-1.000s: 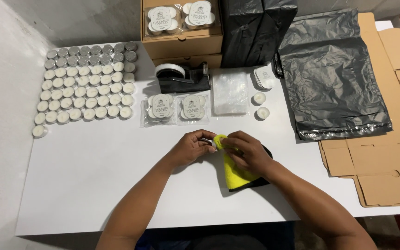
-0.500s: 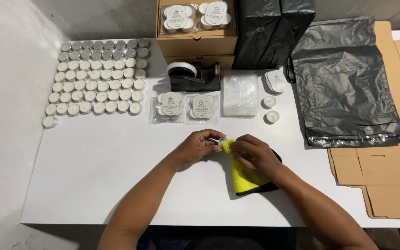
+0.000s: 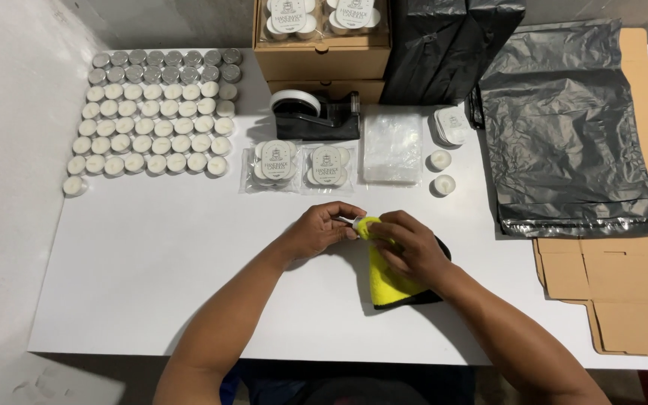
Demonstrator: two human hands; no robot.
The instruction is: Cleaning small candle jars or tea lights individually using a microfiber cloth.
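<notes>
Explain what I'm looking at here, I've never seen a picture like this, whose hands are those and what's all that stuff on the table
The view comes from a camera worn on a person's head, looking down at their own two bare hands over a white table. There is no machine here. The left hand pinches a small tealight, mostly hidden by the fingers. The right hand presses a yellow cloth against it. At the far left lie rows of tealights. In the middle sit two clear packets of tealights, a black tape dispenser, a stack of clear bags and two loose tealights. Behind are cardboard boxes; to the right, grey plastic bags and flat cardboard.
</notes>
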